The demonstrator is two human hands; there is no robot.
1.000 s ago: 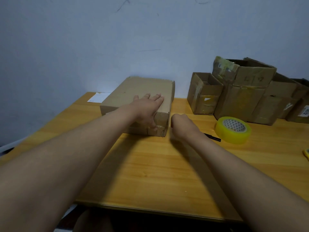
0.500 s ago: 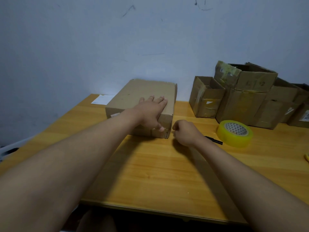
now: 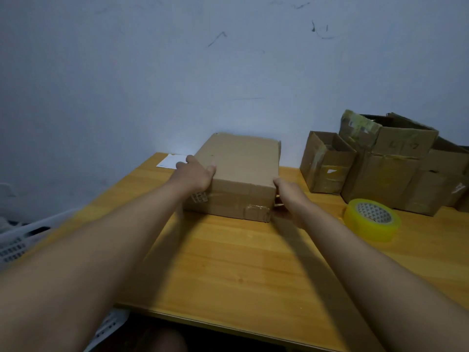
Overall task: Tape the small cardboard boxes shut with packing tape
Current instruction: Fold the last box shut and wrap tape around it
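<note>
A flat closed cardboard box (image 3: pixel 243 163) lies on the wooden table (image 3: pixel 228 262), with old tape on its near right corner. My left hand (image 3: pixel 195 174) grips the box's near left corner, thumb on the top face and fingers down the left side. At the near right corner my right hand (image 3: pixel 289 191) holds the box, thumb at the top edge and fingers hidden along the right side. A roll of yellowish packing tape (image 3: pixel 371 219) lies flat on the table to the right of my right arm.
Several worn open cardboard boxes (image 3: pixel 388 158) stand against the wall at the back right, a smaller one (image 3: pixel 327 168) nearest the flat box. A white paper (image 3: pixel 168 161) lies at the back left corner. A white plastic basket (image 3: pixel 20 240) sits beside the table's left edge.
My left hand has slid from the box's top near the right corner over to its left corner. My right hand has gone from a fist on the table to the box's right corner.
</note>
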